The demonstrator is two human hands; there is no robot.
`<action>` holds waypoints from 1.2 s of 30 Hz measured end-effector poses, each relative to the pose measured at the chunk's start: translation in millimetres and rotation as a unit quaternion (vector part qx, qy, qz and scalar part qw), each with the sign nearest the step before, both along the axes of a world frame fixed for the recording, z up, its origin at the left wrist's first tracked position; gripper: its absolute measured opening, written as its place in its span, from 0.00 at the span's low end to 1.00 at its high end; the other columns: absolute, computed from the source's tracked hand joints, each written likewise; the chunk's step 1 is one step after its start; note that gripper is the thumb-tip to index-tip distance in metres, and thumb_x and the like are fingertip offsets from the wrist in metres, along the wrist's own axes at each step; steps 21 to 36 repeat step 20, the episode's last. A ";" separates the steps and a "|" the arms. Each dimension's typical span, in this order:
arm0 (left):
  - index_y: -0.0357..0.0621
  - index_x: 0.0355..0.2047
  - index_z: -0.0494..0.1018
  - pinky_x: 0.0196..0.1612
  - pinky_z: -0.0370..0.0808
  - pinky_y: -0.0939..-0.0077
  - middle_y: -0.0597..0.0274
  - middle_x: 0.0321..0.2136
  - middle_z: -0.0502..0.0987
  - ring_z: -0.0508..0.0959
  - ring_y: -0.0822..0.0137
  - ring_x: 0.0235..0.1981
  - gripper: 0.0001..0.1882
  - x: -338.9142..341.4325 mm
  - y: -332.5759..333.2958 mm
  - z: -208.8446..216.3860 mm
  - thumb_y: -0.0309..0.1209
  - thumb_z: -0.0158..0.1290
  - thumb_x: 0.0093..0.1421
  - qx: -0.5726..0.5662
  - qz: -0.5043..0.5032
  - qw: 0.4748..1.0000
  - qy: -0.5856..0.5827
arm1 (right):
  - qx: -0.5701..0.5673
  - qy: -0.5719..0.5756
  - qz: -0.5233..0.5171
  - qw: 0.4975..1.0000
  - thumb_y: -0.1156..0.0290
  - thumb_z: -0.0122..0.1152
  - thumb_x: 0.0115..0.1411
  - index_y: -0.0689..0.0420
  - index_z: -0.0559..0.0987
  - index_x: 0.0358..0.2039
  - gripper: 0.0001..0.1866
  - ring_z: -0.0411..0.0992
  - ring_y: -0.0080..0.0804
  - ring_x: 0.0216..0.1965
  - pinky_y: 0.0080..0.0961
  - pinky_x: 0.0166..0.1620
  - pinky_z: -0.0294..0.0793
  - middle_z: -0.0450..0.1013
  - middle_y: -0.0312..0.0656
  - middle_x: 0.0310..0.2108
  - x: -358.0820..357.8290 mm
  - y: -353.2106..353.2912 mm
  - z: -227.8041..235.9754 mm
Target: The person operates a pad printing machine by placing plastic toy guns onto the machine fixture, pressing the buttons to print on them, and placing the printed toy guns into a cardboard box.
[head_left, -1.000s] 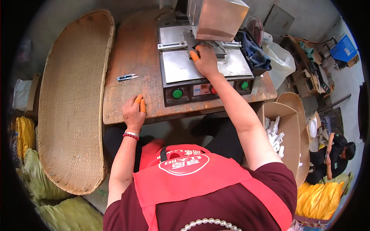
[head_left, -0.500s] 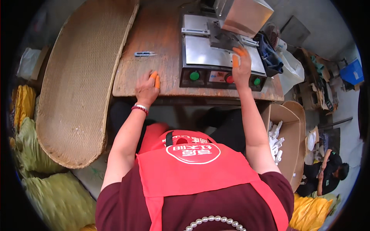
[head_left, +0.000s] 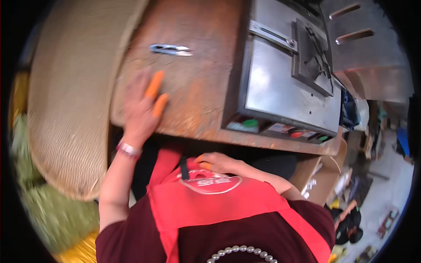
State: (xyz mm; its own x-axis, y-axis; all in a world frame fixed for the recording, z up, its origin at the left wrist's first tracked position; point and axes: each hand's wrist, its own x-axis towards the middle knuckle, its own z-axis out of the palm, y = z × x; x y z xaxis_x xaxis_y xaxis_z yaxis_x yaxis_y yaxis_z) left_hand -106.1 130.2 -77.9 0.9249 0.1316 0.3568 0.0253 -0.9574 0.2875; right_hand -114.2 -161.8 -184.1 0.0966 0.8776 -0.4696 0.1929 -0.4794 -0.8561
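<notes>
1. Since the left hand (head_left: 140, 107) lies flat on the wooden workbench (head_left: 201, 65) at left of centre in the frame, the nearest loose thing is the small pair of metal thread snips (head_left: 170, 49), which lie further up the bench top in the upper middle of the frame, apart from the fingertips.
2. Handling judgement for the snips: light, stiff, all metal and probably slick; the pointed end faces right toward the machine. Best taken across the broad spring end at their left, thumb on 1 side and a finger on the other, clear of the points.
3. Left hand grip: open, palm down, fingers spread, nothing held. 2 fingers wear orange rubber finger cots (head_left: 154, 84), which should add friction on smooth metal.
4. Left arm pose: forearm rises from the lower left, wrist with a bracelet (head_left: 128, 149) at the bench's near edge, hand reaching forward over the top.
5. Right hand (head_left: 221, 163): drawn in against the red apron (head_left: 210, 197) below the bench edge, at centre frame. Fingers look loosely curled, with 1 orange cot showing; whether anything is held I cannot tell, motion blur.
6. Surroundings: a steel bench-top machine (head_left: 285, 83) with green and red buttons fills the upper right; a woven bamboo tray (head_left: 66, 109) leans along the left.
</notes>
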 end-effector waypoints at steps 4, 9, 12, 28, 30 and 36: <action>0.37 0.61 0.62 0.66 0.48 0.53 0.48 0.65 0.56 0.53 0.45 0.66 0.32 10.9 3.6 0.9 0.39 0.54 0.59 -0.032 0.026 0.997 0.063 | -0.072 0.158 -0.113 0.978 0.57 0.44 0.67 0.58 0.69 0.56 0.23 0.61 0.45 0.61 0.31 0.62 0.58 0.66 0.50 0.58 15.5 -4.5 4.6; 0.37 0.62 0.60 0.66 0.46 0.51 0.47 0.66 0.52 0.50 0.44 0.67 0.33 7.5 10.9 6.3 0.44 0.50 0.61 -0.015 0.020 0.993 0.116 | -0.049 0.348 -0.108 0.930 0.56 0.46 0.66 0.56 0.68 0.58 0.24 0.60 0.44 0.62 0.31 0.63 0.56 0.64 0.48 0.60 -8.9 -26.4 -40.0; 0.37 0.62 0.60 0.66 0.46 0.51 0.47 0.66 0.52 0.50 0.44 0.67 0.34 13.6 10.0 10.1 0.46 0.49 0.62 -0.026 0.022 0.991 0.127 | -0.057 0.399 -0.092 0.911 0.56 0.48 0.66 0.55 0.67 0.59 0.25 0.59 0.43 0.63 0.32 0.64 0.54 0.62 0.47 0.61 -17.8 -23.1 -44.3; 0.39 0.63 0.57 0.66 0.45 0.48 0.48 0.66 0.53 0.50 0.43 0.67 0.36 6.9 14.2 8.8 0.50 0.48 0.62 0.015 0.003 0.982 0.191 | -0.055 0.433 -0.065 0.897 0.55 0.51 0.65 0.52 0.65 0.61 0.27 0.57 0.41 0.64 0.32 0.66 0.51 0.60 0.45 0.64 -16.3 -4.6 -50.1; 0.39 0.63 0.57 0.66 0.45 0.48 0.48 0.66 0.53 0.50 0.43 0.67 0.36 6.9 14.2 8.8 0.50 0.48 0.62 0.015 0.003 0.982 0.191 | -0.055 0.433 -0.065 0.897 0.55 0.51 0.65 0.52 0.65 0.61 0.27 0.57 0.41 0.64 0.32 0.66 0.51 0.60 0.45 0.64 -16.3 -4.6 -50.1; 0.39 0.63 0.57 0.66 0.45 0.48 0.48 0.66 0.53 0.50 0.43 0.67 0.36 6.9 14.2 8.8 0.50 0.48 0.62 0.015 0.003 0.982 0.191 | -0.055 0.433 -0.065 0.897 0.55 0.51 0.65 0.52 0.65 0.61 0.27 0.57 0.41 0.64 0.32 0.66 0.51 0.60 0.45 0.64 -16.3 -4.6 -50.1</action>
